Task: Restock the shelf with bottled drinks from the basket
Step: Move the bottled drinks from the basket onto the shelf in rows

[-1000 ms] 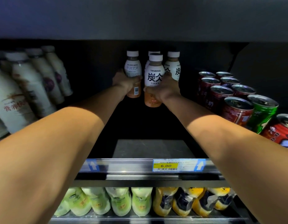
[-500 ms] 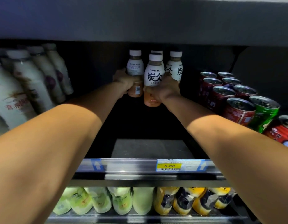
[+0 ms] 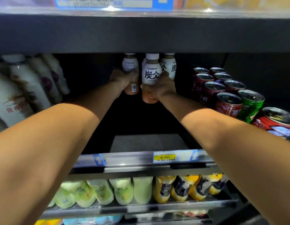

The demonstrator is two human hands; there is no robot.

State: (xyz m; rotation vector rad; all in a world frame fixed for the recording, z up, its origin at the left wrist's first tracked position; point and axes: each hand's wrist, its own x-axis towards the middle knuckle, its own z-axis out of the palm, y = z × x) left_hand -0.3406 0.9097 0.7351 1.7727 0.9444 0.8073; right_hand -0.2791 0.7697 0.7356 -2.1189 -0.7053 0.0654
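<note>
Both hands set TANBING bottles deep on the dark shelf.

The right hand (image 3: 159, 90) gripped a TANBING bottle (image 3: 151, 75); the left hand (image 3: 123, 78) gripped a second bottle (image 3: 131, 73) just left of it, with two more bottles (image 3: 169, 67) standing behind. The lane toward the 6.00 price tag (image 3: 164, 157) lay unfilled, so restocking seemed early. Canned drinks (image 3: 222, 95) crowded the right of the bottles, white bottles (image 3: 27, 88) the left.

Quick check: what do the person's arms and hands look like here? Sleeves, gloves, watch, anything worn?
Both forearms are bare from the bottom frame edge to the hands: no sleeves in view, no gloves, no watch, band or bracelet at either wrist. The left hand and right hand show no visible rings, though the fingers are partly hidden in dim light.
</note>
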